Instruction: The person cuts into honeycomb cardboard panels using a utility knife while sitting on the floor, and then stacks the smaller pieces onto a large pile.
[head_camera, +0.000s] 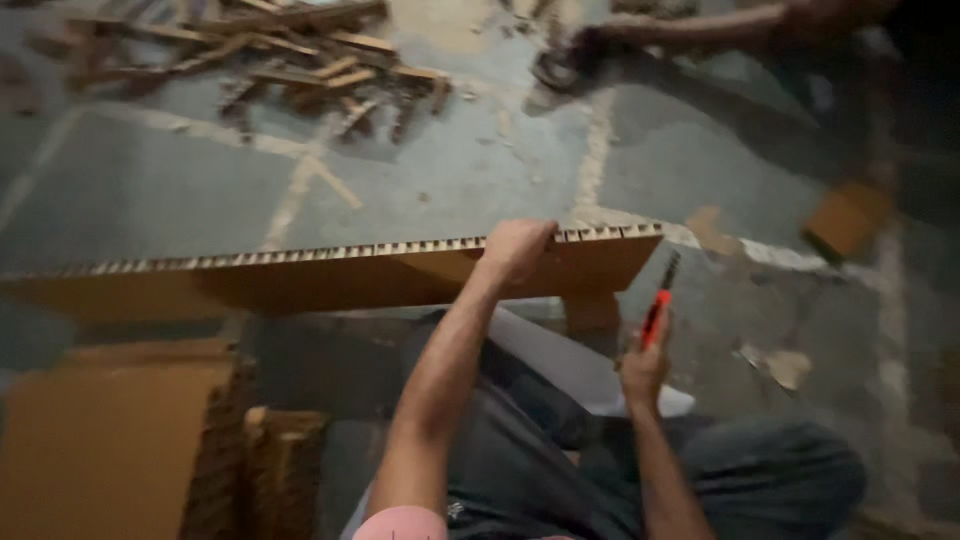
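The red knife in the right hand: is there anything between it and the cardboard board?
Nothing visible. The red knife in the right hand points up beside the right end of the honeycomb cardboard board, which the left hand grips on its top edge; only open space lies between.

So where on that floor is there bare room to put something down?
Bare floor lies beyond the honeycomb cardboard strip, short of the scrap pile. More lies right of the red cutter, around a few torn bits. It is crowded at the near left, by the stacked cardboard.
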